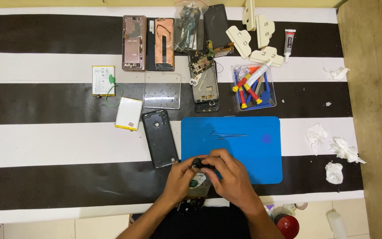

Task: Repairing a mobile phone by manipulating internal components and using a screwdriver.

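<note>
Both my hands are closed around an opened phone [196,189] at the near edge of the table, its circuit board showing. My left hand [180,179] grips its left side. My right hand [231,177] covers its top right, fingers pinched at a small black part [203,162] at the phone's upper end. A blue work mat [244,146] lies just beyond my hands, with tweezers [226,135] lying on it. A black phone back cover [159,138] rests to the left of the mat.
Two batteries [103,80] [128,113], a clear tray [162,90], another stripped phone frame [205,84], two opened phones [148,43], a bag of parts [188,26], a tool box [254,86], white clamps [253,35], a glue tube [289,43], crumpled tissues [334,152].
</note>
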